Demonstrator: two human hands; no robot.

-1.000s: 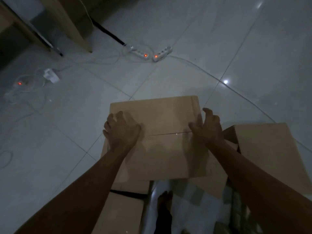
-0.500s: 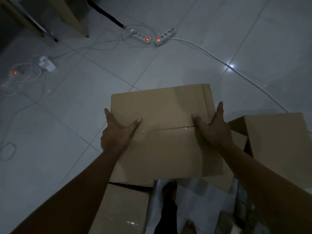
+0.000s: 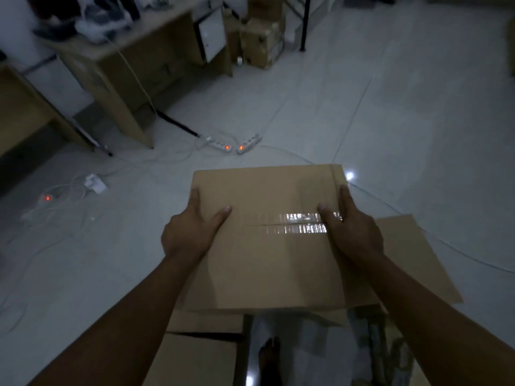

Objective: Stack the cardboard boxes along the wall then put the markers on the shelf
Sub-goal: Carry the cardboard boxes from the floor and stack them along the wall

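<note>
While both bare arms are reaching fwd, the left hand [image 3: 192, 232] and right hand [image 3: 352, 232] are gripping opposite side edges of a flat brown cardboard box w/ a taped centre seam [image 3: 267, 238], thumbs lying on top. It's being held above the pale tiled floor [image 3: 390, 121]. More brown cardboard boxes [image 3: 412, 252] are lying below and just right of it. Two white power strips w/ orange lights [image 3: 234, 143] are sitting beyond its far edge.
</note>
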